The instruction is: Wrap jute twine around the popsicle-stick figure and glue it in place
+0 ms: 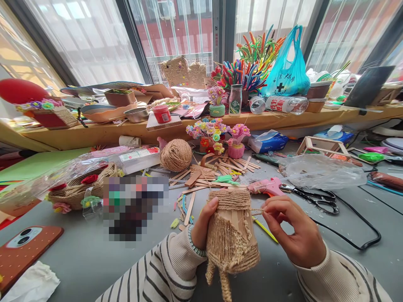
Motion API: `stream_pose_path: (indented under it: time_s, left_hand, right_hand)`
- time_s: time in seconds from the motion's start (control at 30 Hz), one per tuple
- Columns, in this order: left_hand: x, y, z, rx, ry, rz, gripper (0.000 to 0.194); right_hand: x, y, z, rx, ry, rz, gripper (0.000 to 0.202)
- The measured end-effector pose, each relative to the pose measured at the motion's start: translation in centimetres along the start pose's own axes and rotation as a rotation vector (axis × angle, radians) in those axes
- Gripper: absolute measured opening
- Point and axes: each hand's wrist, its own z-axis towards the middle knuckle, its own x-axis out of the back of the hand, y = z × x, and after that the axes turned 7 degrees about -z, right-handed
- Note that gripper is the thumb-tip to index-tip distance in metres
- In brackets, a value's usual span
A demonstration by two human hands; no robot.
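Note:
My left hand (203, 224) grips the side of a small craft body made of wooden sticks wrapped in jute twine (231, 243). Two twine-covered legs point down toward me, and bare sticks show through a gap in the wrapping. A strand of twine (257, 209) runs out from the upper right side, pinched between the thumb and fingers of my right hand (292, 228). Behind the piece, a ball of jute twine (175, 155) lies on the grey table.
Loose craft sticks (201, 178), a pink glue gun (266, 186) and black scissors (315, 197) lie just beyond my hands. A black cable (371, 239) curves at the right. At the left are a phone (31, 251) and a woven basket (78, 193). Flower pots (236, 150) stand farther back.

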Motion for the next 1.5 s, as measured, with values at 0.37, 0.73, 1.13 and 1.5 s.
stream_pose_path:
  time_s: [0.37, 0.73, 1.13, 1.5]
  left_hand:
    - [-1.3, 1.0, 0.7, -0.304, 0.292, -0.085, 0.031]
    - [-0.8, 0.1, 0.2, -0.182, 0.152, -0.043, 0.047]
    - [0.7, -0.3, -0.2, -0.108, 0.045, -0.122, 0.042]
    - [-0.1, 0.1, 0.0, -0.118, 0.180, -0.085, 0.053]
  right_hand:
    - [-1.6, 4.2, -1.3, 0.091, -0.335, -0.557, 0.027]
    - [-2.1, 3.5, -1.8, -0.041, -0.365, -0.888, 0.010]
    - [-1.1, 4.3, -1.1, 0.023, -0.190, -0.689, 0.031]
    - [-0.1, 2.1, 0.5, -0.301, -0.163, -0.189, 0.054]
